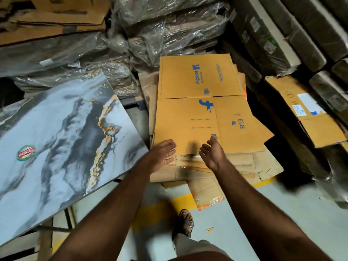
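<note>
Cardboard lies flattened in a stack (263, 166) on the floor (282, 204), between a marbled tile (66, 138) on the left and wrapped bundles (169, 31) behind; the top carton (199, 110), blue-printed and marked R13, is spread across it. At the carton's near edge the left hand (162, 154) is palm down with fingers straight, gripping nothing, and the right hand (212, 154) is just beside it, palm turned inward, fingers loose and empty. Whether either touches the carton I cannot tell; a sandalled foot (185, 223) stands below.
</note>
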`<state>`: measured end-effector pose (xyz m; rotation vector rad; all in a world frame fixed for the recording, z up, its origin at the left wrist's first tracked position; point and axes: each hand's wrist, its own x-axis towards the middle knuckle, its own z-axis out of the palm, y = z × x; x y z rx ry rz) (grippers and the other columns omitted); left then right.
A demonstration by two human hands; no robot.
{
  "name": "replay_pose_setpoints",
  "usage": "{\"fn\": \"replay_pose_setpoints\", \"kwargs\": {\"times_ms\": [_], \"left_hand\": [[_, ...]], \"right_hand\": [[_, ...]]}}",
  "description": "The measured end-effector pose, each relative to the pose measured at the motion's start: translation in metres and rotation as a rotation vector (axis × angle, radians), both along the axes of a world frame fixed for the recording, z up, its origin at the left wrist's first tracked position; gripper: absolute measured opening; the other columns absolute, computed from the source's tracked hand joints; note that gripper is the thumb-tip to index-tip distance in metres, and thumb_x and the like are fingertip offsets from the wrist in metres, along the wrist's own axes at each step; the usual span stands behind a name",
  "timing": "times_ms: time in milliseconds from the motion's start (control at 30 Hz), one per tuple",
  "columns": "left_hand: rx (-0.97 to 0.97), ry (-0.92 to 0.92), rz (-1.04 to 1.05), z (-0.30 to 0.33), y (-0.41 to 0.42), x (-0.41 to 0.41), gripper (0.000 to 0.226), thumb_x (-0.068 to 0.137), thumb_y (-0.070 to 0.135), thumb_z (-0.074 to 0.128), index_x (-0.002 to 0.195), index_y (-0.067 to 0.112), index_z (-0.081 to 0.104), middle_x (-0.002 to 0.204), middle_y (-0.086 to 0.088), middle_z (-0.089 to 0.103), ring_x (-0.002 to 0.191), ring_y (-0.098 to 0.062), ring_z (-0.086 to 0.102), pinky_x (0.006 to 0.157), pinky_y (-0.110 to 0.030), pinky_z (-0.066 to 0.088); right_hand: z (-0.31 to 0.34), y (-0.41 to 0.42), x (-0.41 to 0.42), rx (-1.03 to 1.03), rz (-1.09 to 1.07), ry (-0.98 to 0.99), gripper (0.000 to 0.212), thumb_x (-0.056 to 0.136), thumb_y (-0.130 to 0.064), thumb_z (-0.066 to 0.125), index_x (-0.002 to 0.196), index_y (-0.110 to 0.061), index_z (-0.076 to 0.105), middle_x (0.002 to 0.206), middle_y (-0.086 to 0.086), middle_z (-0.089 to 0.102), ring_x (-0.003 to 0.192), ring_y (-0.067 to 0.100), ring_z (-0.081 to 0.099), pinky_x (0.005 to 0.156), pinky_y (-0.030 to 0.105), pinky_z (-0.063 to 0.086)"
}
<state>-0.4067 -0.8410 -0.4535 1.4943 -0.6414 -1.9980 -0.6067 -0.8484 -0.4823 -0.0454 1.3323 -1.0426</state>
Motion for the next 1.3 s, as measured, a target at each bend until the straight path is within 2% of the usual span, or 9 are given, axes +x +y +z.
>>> {"fn": "replay_pose_setpoints", "kwargs": {"times_ms": [167, 267, 367, 500, 600, 867, 1000, 1100, 1300], "left_hand": [[-0.295, -0.030, 0.114, 0.046, 0.039, 0.050, 0.036, 0.102, 0.015, 0.048, 0.138, 0.013, 0.045, 0.145, -0.008, 0.049, 0.136, -0.022, 0.043, 0.108, -0.039, 0.037], [-0.421, -0.110, 0.236, 0.068, 0.080, 0.115, 0.039, 0.103, 0.002, 0.036, 0.141, 0.006, 0.041, 0.141, -0.011, 0.050, 0.111, -0.008, 0.057, 0.086, -0.019, 0.047], [-0.468, -0.217, 0.458, 0.092, 0.138, 0.191, 0.028, 0.102, 0.008, 0.048, 0.129, 0.016, 0.052, 0.134, -0.009, 0.057, 0.095, 0.000, 0.059, 0.076, -0.016, 0.046], [-0.503, -0.324, 0.732, 0.128, 0.240, 0.288, 0.028, 0.083, 0.036, 0.066, 0.108, 0.023, 0.064, 0.122, -0.003, 0.066, 0.104, -0.013, 0.058, 0.090, -0.032, 0.042], [-0.555, -0.436, 0.868, 0.141, 0.321, 0.358, 0.012, 0.097, 0.022, 0.059, 0.108, 0.023, 0.064, 0.123, -0.002, 0.068, 0.107, -0.011, 0.058, 0.091, -0.031, 0.043], [-0.554, -0.909, 1.256, 0.179, 0.520, 0.497, 0.023, 0.100, 0.001, 0.047, 0.118, 0.012, 0.055, 0.108, -0.004, 0.068, 0.093, 0.000, 0.061, 0.074, -0.009, 0.043], [-0.564, -1.110, 1.447, 0.218, 0.585, 0.543, 0.024, 0.097, 0.003, 0.047, 0.118, 0.012, 0.055, 0.106, -0.003, 0.069, 0.096, -0.002, 0.064, 0.089, -0.021, 0.047], [-0.590, -1.238, 1.536, 0.255, 0.619, 0.565, 0.027, 0.099, 0.002, 0.046, 0.120, 0.016, 0.056, 0.110, -0.002, 0.068, 0.104, -0.003, 0.063, 0.091, -0.016, 0.046], [-0.538, -1.439, 1.695, 0.305, 0.676, 0.620, 0.032, 0.099, 0.006, 0.046, 0.129, 0.016, 0.054, 0.116, 0.002, 0.067, 0.112, -0.005, 0.060, 0.093, -0.016, 0.045]], "right_hand": [[0.059, 0.022, 0.082, -0.250, 0.354, 0.002, 0.040, 0.104, -0.042, 0.041, 0.128, -0.013, 0.055, 0.119, 0.007, 0.063, 0.107, 0.019, 0.060, 0.103, 0.038, 0.045], [0.102, 0.047, 0.153, -0.425, 0.582, 0.014, 0.027, 0.104, -0.033, 0.043, 0.117, -0.015, 0.059, 0.112, 0.005, 0.066, 0.099, 0.016, 0.063, 0.091, 0.032, 0.047], [0.132, 0.082, 0.236, -0.567, 0.779, 0.060, 0.024, 0.103, -0.027, 0.045, 0.111, -0.016, 0.065, 0.115, 0.004, 0.069, 0.107, 0.018, 0.065, 0.096, 0.034, 0.046], [0.158, 0.152, 0.355, -0.675, 0.974, 0.033, 0.020, 0.102, -0.016, 0.047, 0.101, -0.012, 0.066, 0.104, 0.004, 0.071, 0.100, 0.018, 0.066, 0.089, 0.032, 0.047], [0.171, 0.213, 0.438, -0.759, 1.139, -0.003, 0.021, 0.102, -0.013, 0.046, 0.103, -0.010, 0.067, 0.106, 0.007, 0.071, 0.098, 0.015, 0.067, 0.089, 0.032, 0.048], [0.214, 0.379, 0.628, -0.930, 1.428, -0.143, 0.021, 0.102, -0.012, 0.049, 0.091, -0.017, 0.067, 0.096, 0.002, 0.071, 0.087, 0.011, 0.066, 0.086, 0.032, 0.049], [0.249, 0.447, 0.700, -1.086, 1.494, -0.294, 0.016, 0.099, -0.010, 0.054, 0.099, -0.020, 0.066, 0.106, 0.009, 0.071, 0.089, 0.011, 0.064, 0.075, 0.024, 0.047], [0.283, 0.481, 0.744, -1.213, 1.499, -0.389, 0.016, 0.099, -0.011, 0.056, 0.107, -0.024, 0.064, 0.106, -0.002, 0.069, 0.096, 0.009, 0.063, 0.074, 0.021, 0.048], [0.342, 0.507, 0.823, -1.422, 1.568, -0.462, 0.034, 0.098, -0.015, 0.057, 0.132, -0.020, 0.056, 0.126, -0.007, 0.061, 0.115, 0.006, 0.059, 0.103, 0.033, 0.049]]}}
